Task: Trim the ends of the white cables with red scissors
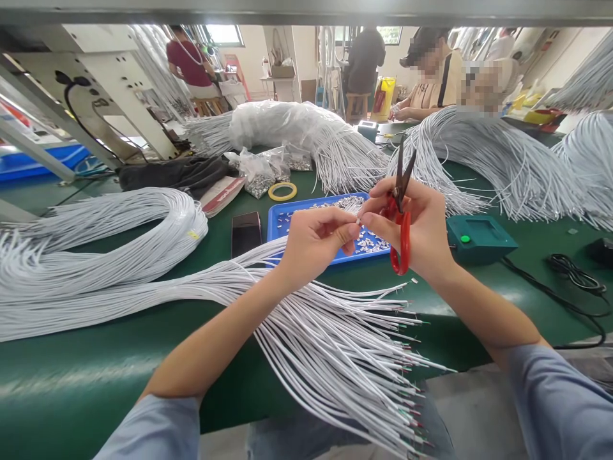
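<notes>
1. At the counter's near edge, a fan of white wires [335, 345] spills over the edge, stripped ends toward you.
2. Above it, your left hand [313, 243] pinches a small white piece [358, 221] between its fingers.
3. Your right hand [421, 230] meets it fingertip to fingertip, fingers also curled around red-handled scissors [401, 211], blades up.
4. Just behind lies the blue tray [275, 220] of small metal parts.
5. Farther back, a green box [479, 237] sits toward the right edge.

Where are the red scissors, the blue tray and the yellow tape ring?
red scissors [405, 246]: head view, on the red handle loop below the right hand.
blue tray [274, 225]: head view, on its left rim.
yellow tape ring [274, 191]: head view, on the ring's left band.
</notes>
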`<act>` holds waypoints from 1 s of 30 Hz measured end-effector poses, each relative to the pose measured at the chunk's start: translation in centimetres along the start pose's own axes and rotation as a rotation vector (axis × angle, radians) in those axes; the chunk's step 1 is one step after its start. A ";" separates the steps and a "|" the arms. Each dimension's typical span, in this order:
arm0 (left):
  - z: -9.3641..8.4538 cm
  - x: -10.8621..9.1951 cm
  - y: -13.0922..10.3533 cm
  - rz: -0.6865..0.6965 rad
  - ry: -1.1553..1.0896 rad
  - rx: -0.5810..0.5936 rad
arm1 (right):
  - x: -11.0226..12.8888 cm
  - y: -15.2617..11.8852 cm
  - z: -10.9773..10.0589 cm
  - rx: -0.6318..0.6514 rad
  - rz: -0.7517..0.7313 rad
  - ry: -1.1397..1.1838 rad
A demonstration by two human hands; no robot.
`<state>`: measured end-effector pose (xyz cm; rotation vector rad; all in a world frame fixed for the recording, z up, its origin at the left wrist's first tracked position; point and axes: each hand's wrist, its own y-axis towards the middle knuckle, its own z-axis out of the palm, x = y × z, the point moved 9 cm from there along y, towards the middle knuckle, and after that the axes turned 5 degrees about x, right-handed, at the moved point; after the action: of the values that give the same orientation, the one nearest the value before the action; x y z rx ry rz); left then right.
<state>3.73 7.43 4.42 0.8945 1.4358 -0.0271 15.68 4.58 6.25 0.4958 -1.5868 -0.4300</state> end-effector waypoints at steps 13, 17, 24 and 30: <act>1.0 0.5 0.1 -0.076 -0.101 0.128 | -0.1 0.0 -0.1 -0.027 -0.002 -0.057; 0.9 0.8 0.1 -0.091 -0.163 0.118 | 0.1 0.0 -0.1 -0.037 -0.015 -0.049; 1.2 1.7 -0.1 -0.147 -0.213 0.156 | 0.4 -0.1 0.0 -0.022 -0.030 -0.094; 0.4 0.2 -0.1 -0.013 -0.012 0.039 | 0.4 -0.1 0.1 -0.020 -0.052 -0.082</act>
<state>4.06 7.23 4.13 0.9155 1.4337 -0.0698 15.61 4.22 6.54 0.5108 -1.6496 -0.5104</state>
